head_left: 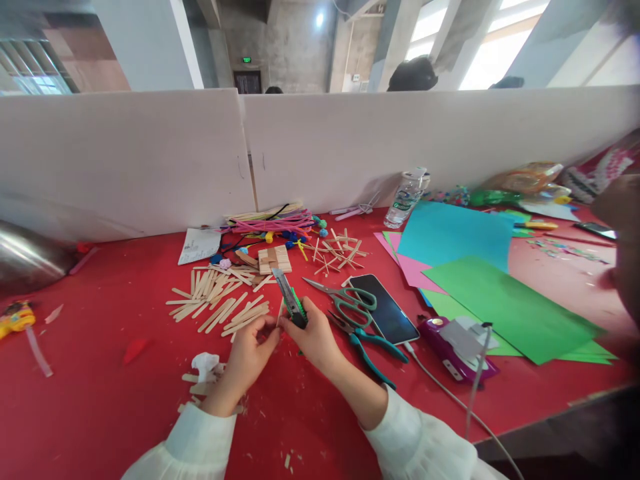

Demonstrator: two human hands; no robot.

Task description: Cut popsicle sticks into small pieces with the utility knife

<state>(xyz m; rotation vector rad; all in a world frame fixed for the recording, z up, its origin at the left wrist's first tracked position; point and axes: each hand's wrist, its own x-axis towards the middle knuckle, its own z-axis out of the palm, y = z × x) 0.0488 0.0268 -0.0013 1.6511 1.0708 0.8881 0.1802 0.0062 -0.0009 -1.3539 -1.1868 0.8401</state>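
My right hand grips a green and black utility knife, its blade stuck out and pointing away from me. My left hand pinches a small wooden stick piece right beside the knife hand, fingers closed on it. Both hands meet over the red table, just in front of a scattered pile of wooden craft sticks. Tiny wood chips lie on the table below the hands.
Right of my hands lie green-handled scissors, teal pliers, a black phone and a purple device with a cable. Coloured paper sheets, a water bottle, pipe cleaners and stacked wood blocks sit further back.
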